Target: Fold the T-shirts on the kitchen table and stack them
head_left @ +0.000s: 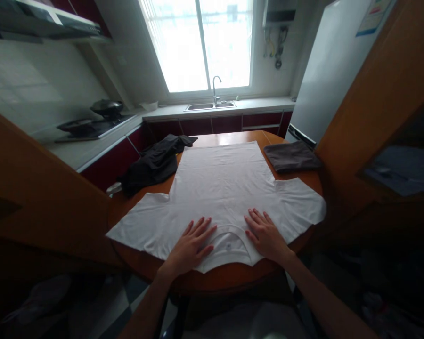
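White T-shirt (219, 188) lies spread flat on the round wooden desk (229, 275), collar toward the person, both sleeves extended. Left hand (192, 245) and right hand (265, 233) rest palm-down on the shirt either side of the collar, fingers spread, gripping nothing. Crumpled black garment (155, 162) lies at desk's far left; folded dark cloth (291, 156) at far right.
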A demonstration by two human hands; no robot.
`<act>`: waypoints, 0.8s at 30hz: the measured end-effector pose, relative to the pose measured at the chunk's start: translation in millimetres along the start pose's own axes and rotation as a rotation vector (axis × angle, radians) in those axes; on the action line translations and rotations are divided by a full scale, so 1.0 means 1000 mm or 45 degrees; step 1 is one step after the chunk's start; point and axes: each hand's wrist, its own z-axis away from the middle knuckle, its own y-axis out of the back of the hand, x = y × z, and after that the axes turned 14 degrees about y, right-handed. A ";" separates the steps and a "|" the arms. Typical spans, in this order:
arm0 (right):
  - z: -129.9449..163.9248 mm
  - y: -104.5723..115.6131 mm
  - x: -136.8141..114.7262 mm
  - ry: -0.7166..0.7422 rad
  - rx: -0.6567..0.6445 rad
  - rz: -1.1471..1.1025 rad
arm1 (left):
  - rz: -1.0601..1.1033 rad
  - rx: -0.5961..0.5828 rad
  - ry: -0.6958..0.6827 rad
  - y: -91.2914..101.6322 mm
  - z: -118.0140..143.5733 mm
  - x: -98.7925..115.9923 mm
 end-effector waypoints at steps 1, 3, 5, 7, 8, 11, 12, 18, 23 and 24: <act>0.000 0.000 0.000 -0.003 0.006 -0.003 | 0.000 -0.003 0.003 0.001 0.000 0.000; 0.000 -0.001 0.001 0.004 0.023 -0.006 | 0.006 -0.025 0.012 0.004 0.000 0.001; 0.001 -0.003 0.003 0.030 0.043 -0.005 | 0.018 -0.060 0.030 0.007 0.000 0.003; 0.004 -0.008 0.005 0.062 0.067 0.012 | 0.036 -0.093 0.049 0.010 0.001 0.006; 0.005 -0.011 0.007 0.075 0.079 0.025 | 0.048 -0.105 0.058 0.012 0.002 0.007; 0.008 -0.021 0.013 0.101 0.122 0.065 | 0.102 -0.121 0.085 0.015 0.004 0.011; 0.009 -0.024 0.015 0.107 0.134 0.074 | 0.121 -0.123 0.094 0.016 0.005 0.012; 0.013 -0.037 0.024 0.154 0.163 0.135 | 0.256 -0.126 0.129 0.020 0.007 0.014; 0.016 -0.046 0.031 0.184 0.192 0.185 | 0.600 0.032 0.283 0.023 0.011 0.004; 0.017 -0.047 0.032 0.189 0.196 0.190 | 0.646 0.090 0.327 0.024 0.013 0.000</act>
